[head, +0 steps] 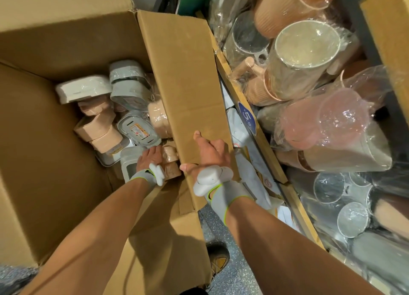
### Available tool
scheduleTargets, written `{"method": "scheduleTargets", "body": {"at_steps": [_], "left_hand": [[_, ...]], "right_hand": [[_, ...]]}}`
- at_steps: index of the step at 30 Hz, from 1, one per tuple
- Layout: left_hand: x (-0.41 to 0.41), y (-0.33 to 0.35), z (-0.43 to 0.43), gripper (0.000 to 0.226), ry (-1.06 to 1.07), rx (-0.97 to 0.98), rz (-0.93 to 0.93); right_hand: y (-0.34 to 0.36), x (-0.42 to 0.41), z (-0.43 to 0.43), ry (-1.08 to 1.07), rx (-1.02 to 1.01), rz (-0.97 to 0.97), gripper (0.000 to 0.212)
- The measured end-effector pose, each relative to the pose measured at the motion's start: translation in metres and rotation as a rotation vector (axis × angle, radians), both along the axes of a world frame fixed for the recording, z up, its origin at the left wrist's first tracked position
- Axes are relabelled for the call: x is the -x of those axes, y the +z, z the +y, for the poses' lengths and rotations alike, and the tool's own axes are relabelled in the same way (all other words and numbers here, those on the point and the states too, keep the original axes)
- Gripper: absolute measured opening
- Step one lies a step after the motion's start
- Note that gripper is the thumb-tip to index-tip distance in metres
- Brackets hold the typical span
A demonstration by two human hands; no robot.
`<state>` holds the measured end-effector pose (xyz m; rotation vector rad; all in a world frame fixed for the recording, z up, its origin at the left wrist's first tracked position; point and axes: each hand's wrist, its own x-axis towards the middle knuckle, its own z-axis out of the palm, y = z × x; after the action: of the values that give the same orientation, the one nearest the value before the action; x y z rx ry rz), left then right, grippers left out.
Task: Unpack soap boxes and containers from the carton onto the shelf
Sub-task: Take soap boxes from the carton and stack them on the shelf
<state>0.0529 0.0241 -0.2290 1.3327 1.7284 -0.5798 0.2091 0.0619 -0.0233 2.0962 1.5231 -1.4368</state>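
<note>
A large open carton (pixel 44 122) fills the left of the head view. At its bottom lie several wrapped soap boxes: white (pixel 84 89), grey (pixel 130 89) and peach (pixel 99 128). My left hand (pixel 150 158) reaches down inside the carton and rests on a peach soap box (pixel 171 162) beside a clear grey container (pixel 130 162); its fingers are hidden. My right hand (pixel 210 153) grips the near end of the carton's right flap (pixel 186 77), thumb on the inner face.
To the right, a shelf bin (pixel 261 139) holds wrapped plastic jugs and cups: peach (pixel 287 7), grey (pixel 305 58), pink (pixel 327 122). Clear cups (pixel 352 219) lie lower right. A shoe (pixel 219 261) stands on the speckled floor below the carton.
</note>
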Motion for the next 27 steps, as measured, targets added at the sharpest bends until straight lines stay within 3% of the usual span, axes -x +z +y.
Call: {"method": "scheduleTargets", "body": {"at_steps": [3, 7, 11, 16, 21, 27], "left_hand": [[0.005, 0.009, 0.003, 0.061, 0.004, 0.007, -0.006], [0.011, 0.017, 0.008, 0.060, 0.072, 0.018, -0.041], [0.021, 0.035, 0.015, 0.060, 0.158, 0.037, -0.061], [0.030, 0.068, 0.018, 0.067, 0.260, -0.056, -0.045], [0.032, 0.118, 0.017, 0.059, 0.338, -0.201, -0.019], [0.046, 0.174, 0.011, 0.054, 0.420, -0.226, -0.093]], "right_hand": [[0.002, 0.002, 0.001, 0.091, -0.006, -0.031, 0.078], [0.002, -0.001, 0.003, 0.044, 0.053, 0.009, 0.065], [0.010, 0.002, 0.006, 0.145, 0.060, -0.077, 0.073], [0.010, 0.009, 0.005, 0.247, 0.058, -0.170, 0.061], [0.041, 0.004, 0.010, 0.053, 0.169, -0.144, 0.045], [0.088, -0.012, -0.004, -0.033, 0.138, -0.050, 0.046]]}}
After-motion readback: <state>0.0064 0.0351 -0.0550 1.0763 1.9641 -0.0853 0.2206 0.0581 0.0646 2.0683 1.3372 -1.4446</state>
